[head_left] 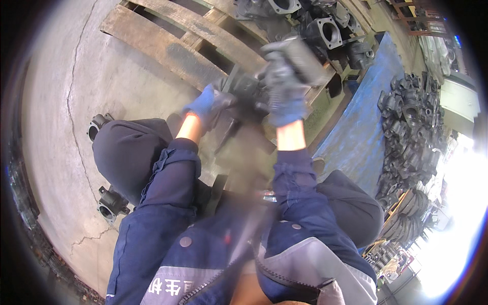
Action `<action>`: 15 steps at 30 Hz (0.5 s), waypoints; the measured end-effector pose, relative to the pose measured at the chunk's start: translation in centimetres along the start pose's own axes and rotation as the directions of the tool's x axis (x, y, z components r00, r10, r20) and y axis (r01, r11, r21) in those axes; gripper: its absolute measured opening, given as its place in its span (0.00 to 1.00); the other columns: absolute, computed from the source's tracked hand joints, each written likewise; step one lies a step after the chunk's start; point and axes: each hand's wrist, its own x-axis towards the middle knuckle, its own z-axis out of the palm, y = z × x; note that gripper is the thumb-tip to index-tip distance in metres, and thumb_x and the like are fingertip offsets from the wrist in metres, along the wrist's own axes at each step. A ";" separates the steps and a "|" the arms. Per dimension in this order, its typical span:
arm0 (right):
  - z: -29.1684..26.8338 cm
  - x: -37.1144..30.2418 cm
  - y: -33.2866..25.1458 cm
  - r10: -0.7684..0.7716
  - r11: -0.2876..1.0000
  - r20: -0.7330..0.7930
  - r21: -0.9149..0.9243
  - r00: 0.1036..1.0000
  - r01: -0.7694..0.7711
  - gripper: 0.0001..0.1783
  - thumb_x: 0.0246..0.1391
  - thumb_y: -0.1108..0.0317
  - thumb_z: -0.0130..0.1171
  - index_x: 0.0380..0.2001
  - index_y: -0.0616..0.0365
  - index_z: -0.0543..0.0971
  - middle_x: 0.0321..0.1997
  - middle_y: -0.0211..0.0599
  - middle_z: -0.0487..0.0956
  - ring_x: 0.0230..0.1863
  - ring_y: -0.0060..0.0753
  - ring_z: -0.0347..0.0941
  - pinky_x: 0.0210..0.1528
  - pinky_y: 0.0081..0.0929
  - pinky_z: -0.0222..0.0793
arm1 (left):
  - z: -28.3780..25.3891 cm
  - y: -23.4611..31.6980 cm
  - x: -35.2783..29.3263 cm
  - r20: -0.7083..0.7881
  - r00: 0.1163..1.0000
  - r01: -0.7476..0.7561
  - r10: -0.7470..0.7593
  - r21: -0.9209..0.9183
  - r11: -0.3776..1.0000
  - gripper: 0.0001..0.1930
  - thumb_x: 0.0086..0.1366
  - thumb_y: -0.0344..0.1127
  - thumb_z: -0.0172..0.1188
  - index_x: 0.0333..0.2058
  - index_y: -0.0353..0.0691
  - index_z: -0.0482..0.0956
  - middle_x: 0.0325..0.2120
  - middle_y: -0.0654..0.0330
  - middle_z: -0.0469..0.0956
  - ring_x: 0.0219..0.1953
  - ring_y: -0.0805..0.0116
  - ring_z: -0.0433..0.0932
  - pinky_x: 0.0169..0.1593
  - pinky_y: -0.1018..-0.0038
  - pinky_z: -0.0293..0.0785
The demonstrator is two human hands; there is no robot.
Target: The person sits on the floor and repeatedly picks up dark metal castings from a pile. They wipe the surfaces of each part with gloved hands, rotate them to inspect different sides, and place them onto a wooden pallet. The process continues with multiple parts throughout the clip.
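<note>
We see both hands in knitted cloth gloves: the left hand [207, 104] in blue fabric, the right hand [282, 94] in grey fabric darkened with grime. Between them sits a dark cast-metal part [244, 94], matt and rough-grained (blurred, so finer texture is unclear). Our sleeves are navy woven cloth, creased and dull. The wooden pallet [178, 35] is bare, weathered timber, rough and stained. The floor [61, 101] is pale concrete, matt and cracked. More dark metal castings [412, 117] lie heaped on a blue sheet [361, 122] with a scuffed finish.
</note>
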 end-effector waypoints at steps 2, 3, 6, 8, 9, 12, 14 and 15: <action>0.7 0.0 -0.1 0.034 0.975 0.006 -0.220 0.999 -0.032 0.09 0.60 0.68 0.55 0.40 0.58 0.81 0.25 0.23 0.77 0.24 0.16 0.71 0.25 0.17 0.68 | 0.1 1.0 -0.2 0.004 1.000 -0.001 0.001 -0.019 1.000 0.24 0.51 0.26 0.63 0.51 0.36 0.76 0.39 0.64 0.79 0.39 0.73 0.73 0.46 0.76 0.72; 1.0 0.0 -0.2 -0.016 0.986 -0.005 -0.169 1.000 0.015 0.09 0.61 0.69 0.55 0.40 0.58 0.81 0.26 0.23 0.78 0.25 0.15 0.71 0.26 0.16 0.68 | 0.2 1.4 -0.5 -0.003 1.000 -0.006 0.006 0.003 1.000 0.24 0.52 0.26 0.63 0.50 0.36 0.77 0.38 0.65 0.79 0.39 0.73 0.73 0.45 0.76 0.72; 0.8 -0.4 -0.6 0.087 0.996 -0.056 0.014 0.995 -0.086 0.08 0.62 0.68 0.53 0.40 0.56 0.80 0.25 0.23 0.77 0.24 0.15 0.71 0.25 0.16 0.66 | 0.3 2.0 -1.0 0.011 0.999 0.038 -0.040 0.128 0.991 0.23 0.52 0.26 0.62 0.50 0.36 0.77 0.38 0.65 0.79 0.39 0.73 0.73 0.45 0.76 0.73; 0.4 -0.6 -0.9 0.047 0.999 -0.022 0.024 0.999 -0.047 0.07 0.62 0.68 0.54 0.39 0.53 0.81 0.23 0.22 0.74 0.22 0.13 0.68 0.22 0.15 0.63 | 0.3 2.1 -1.1 0.019 0.998 0.053 -0.057 0.167 0.984 0.23 0.53 0.26 0.62 0.50 0.36 0.76 0.38 0.64 0.79 0.39 0.74 0.73 0.45 0.76 0.73; 0.2 -0.6 -0.9 -0.041 0.999 -0.007 0.023 0.999 0.041 0.07 0.62 0.68 0.54 0.38 0.52 0.81 0.22 0.22 0.73 0.21 0.12 0.66 0.21 0.15 0.61 | 0.3 2.1 -1.0 0.024 0.999 0.028 -0.032 0.152 0.988 0.23 0.53 0.26 0.62 0.50 0.36 0.76 0.37 0.64 0.79 0.39 0.74 0.73 0.45 0.76 0.73; -0.1 -0.5 -0.5 -0.020 0.999 0.113 -0.028 0.993 0.024 0.06 0.61 0.67 0.56 0.36 0.52 0.82 0.21 0.21 0.72 0.20 0.11 0.64 0.21 0.15 0.60 | 0.3 2.1 -0.7 -0.004 1.000 0.018 -0.018 -0.059 0.998 0.22 0.54 0.28 0.62 0.50 0.36 0.76 0.36 0.65 0.80 0.38 0.74 0.73 0.44 0.75 0.73; -0.2 -0.5 -0.2 -0.021 1.000 0.004 0.010 1.000 0.021 0.06 0.60 0.67 0.57 0.36 0.52 0.82 0.21 0.22 0.73 0.20 0.11 0.65 0.20 0.14 0.59 | 0.3 2.4 -0.6 -0.001 1.000 0.005 -0.005 0.021 1.000 0.23 0.54 0.28 0.62 0.51 0.36 0.76 0.37 0.65 0.80 0.38 0.73 0.74 0.44 0.75 0.73; -0.2 -0.6 0.0 0.042 0.997 -0.037 0.070 0.998 -0.040 0.07 0.60 0.65 0.59 0.37 0.55 0.82 0.20 0.24 0.71 0.20 0.14 0.66 0.21 0.18 0.66 | 0.3 2.5 -0.7 0.000 1.000 -0.001 0.001 0.061 0.998 0.23 0.54 0.28 0.62 0.51 0.36 0.76 0.37 0.64 0.80 0.38 0.73 0.74 0.45 0.75 0.74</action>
